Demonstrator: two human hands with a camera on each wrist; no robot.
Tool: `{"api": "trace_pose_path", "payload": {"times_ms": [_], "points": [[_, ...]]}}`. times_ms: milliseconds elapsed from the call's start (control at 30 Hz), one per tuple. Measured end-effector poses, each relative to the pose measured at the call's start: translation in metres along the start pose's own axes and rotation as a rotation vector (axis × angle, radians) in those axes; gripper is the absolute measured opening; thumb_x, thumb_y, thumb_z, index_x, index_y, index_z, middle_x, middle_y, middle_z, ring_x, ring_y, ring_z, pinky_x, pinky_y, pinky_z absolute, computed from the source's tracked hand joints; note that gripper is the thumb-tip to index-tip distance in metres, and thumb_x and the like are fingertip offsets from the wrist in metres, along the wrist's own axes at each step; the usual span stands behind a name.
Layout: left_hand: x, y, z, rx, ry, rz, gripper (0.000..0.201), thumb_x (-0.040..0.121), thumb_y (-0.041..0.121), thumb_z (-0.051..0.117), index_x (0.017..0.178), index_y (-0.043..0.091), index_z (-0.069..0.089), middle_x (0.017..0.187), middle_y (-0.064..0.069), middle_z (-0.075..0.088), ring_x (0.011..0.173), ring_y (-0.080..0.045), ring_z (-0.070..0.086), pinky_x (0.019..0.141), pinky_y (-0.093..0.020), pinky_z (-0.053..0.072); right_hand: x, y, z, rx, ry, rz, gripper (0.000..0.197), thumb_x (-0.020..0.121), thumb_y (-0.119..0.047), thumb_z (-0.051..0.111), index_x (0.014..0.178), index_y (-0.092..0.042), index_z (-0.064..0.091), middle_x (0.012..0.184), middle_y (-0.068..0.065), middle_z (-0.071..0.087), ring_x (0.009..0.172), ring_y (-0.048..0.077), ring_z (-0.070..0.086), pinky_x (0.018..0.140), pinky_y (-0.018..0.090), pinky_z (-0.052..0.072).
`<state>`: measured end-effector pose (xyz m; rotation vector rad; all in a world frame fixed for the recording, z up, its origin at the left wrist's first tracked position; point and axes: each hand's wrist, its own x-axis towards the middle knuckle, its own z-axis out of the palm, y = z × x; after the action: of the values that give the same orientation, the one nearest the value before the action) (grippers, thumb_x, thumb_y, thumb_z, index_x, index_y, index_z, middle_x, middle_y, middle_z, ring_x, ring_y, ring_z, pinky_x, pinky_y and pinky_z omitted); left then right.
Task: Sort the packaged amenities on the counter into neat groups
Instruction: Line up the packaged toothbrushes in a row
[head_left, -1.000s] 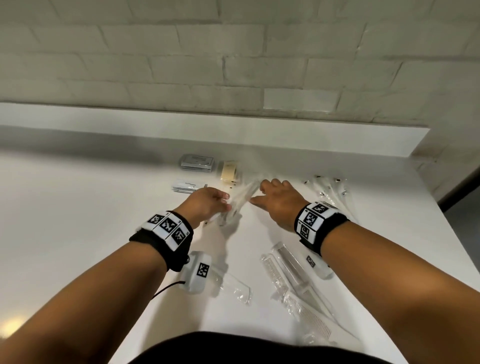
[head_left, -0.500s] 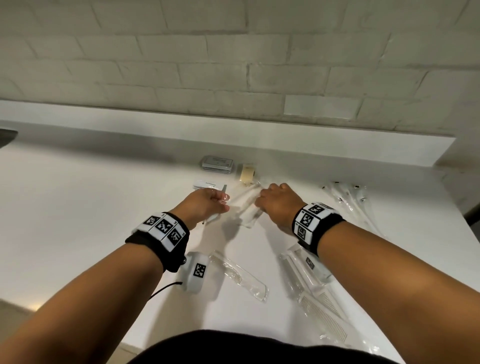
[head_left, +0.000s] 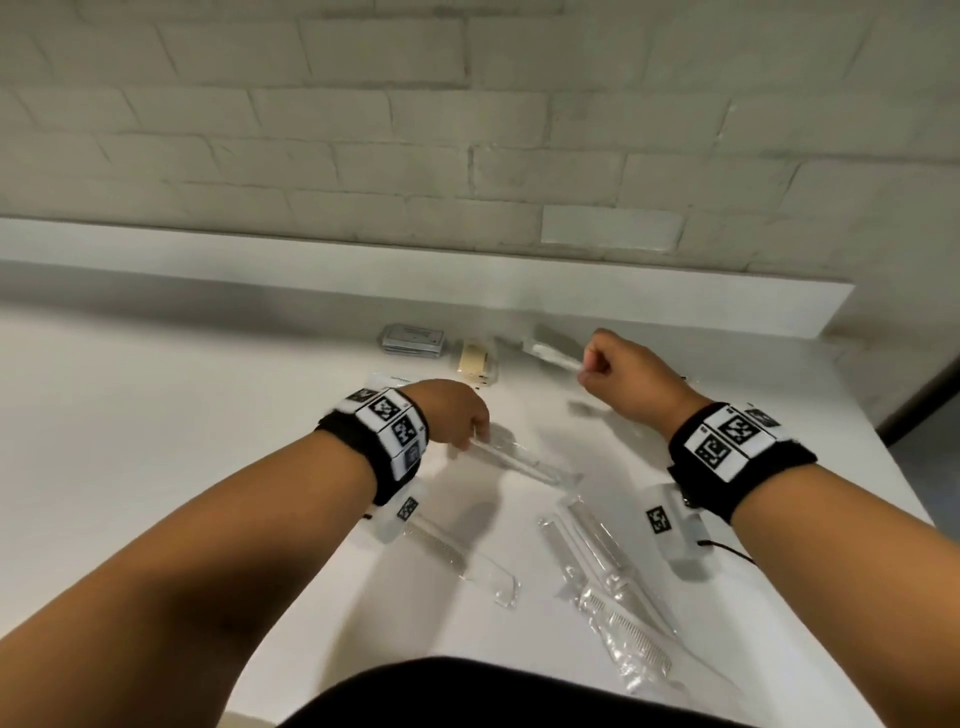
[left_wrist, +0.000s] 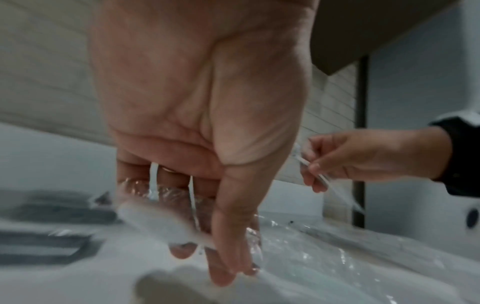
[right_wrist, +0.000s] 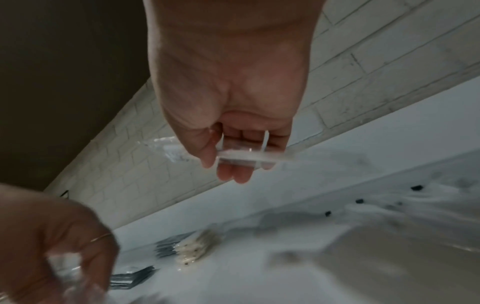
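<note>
your left hand (head_left: 453, 415) pinches one clear packet (head_left: 524, 460) low over the counter (head_left: 156, 415), likely to set it near the combs (head_left: 602, 577). your right hand (head_left: 618, 379), fingers curled, lifts another packet (head_left: 553, 354) clear, probably bound for a separate group.

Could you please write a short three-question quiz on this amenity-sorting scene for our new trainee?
1. True or false: the right hand is raised above the counter, gripping a clear-wrapped packet.
2. What does the left hand hold? A) the beige packets B) a long clear-wrapped item C) nothing
3. Fill in: the wrapped combs lie nearest the counter's ____ edge.

Key: 1 true; 2 B, the long clear-wrapped item; 3 front.
</note>
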<state>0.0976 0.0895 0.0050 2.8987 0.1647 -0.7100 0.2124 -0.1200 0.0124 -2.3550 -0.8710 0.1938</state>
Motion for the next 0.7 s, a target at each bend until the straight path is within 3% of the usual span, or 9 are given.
{"api": "trace_pose_path", "payload": {"times_ms": [100,167,233,300,400,567,700], "points": [[0.020,0.020,-0.009,0.141,0.081,0.096,0.035,0.089,0.019,0.062,0.121,0.033,0.063,0.127,0.006,0.059,0.120,-0.019,0.051,0.099,-0.034,0.034,0.005,0.001,0.015,-0.063,0.031,0.120,0.009,0.084,-0.008,0.053,0.089,-0.014,0.049,0.085,0.007,0.059,0.077,0.027,0.055,0.066,0.032,0.042],[0.029,0.026,-0.006,0.144,0.232,0.149,0.039,0.086,0.020,0.064,0.123,0.032,0.062,0.130,0.001,0.056,0.122,-0.023,0.049,0.102,-0.035,0.035,0.006,0.007,0.030,-0.078,0.018,0.262,0.022,0.083,-0.010,0.058,0.103,-0.008,0.050,0.102,0.014,0.058,0.089,0.032,0.059,0.070,0.031,0.044],[0.031,0.026,0.000,0.007,0.418,0.107,0.038,0.086,0.021,0.063,0.124,0.027,0.061,0.129,-0.002,0.054,0.119,-0.024,0.052,0.103,-0.035,0.038,0.004,0.015,0.043,-0.081,-0.050,0.370,0.044,0.081,-0.022,0.066,0.119,-0.006,0.050,0.121,0.017,0.053,0.105,0.035,0.059,0.084,0.035,0.050],[0.030,0.021,0.013,-0.103,0.527,0.004,0.028,0.090,0.024,0.056,0.116,0.023,0.064,0.121,-0.005,0.057,0.111,-0.025,0.058,0.097,-0.034,0.044,0.000,0.022,0.048,-0.134,-0.142,0.379,0.046,0.084,-0.026,0.062,0.125,-0.008,0.052,0.128,0.017,0.048,0.109,0.034,0.059,0.094,0.039,0.050],[0.025,0.018,0.038,-0.097,0.458,-0.129,0.030,0.093,0.029,0.045,0.115,0.020,0.063,0.117,-0.007,0.060,0.113,-0.026,0.058,0.096,-0.036,0.043,-0.006,0.031,0.039,-0.233,-0.192,0.329,0.032,0.090,-0.018,0.052,0.121,-0.010,0.058,0.125,0.015,0.052,0.106,0.032,0.061,0.092,0.038,0.051],[0.021,0.048,0.053,-0.117,0.368,-0.070,0.050,0.095,0.044,0.043,0.142,0.028,0.039,0.130,-0.010,0.052,0.120,-0.029,0.052,0.097,-0.040,0.045,-0.015,0.036,0.034,-0.264,-0.206,0.337,0.038,0.085,-0.015,0.061,0.122,-0.013,0.055,0.123,0.009,0.061,0.108,0.026,0.060,0.087,0.031,0.049],[0.023,0.075,0.057,-0.035,0.299,-0.036,0.044,0.092,0.052,0.042,0.130,0.033,0.054,0.120,-0.008,0.051,0.114,-0.030,0.051,0.095,-0.041,0.045,-0.022,0.037,0.042,-0.372,-0.276,0.391,0.014,0.083,-0.013,0.055,0.096,-0.010,0.054,0.098,0.007,0.062,0.087,0.024,0.060,0.057,0.024,0.040]]}}
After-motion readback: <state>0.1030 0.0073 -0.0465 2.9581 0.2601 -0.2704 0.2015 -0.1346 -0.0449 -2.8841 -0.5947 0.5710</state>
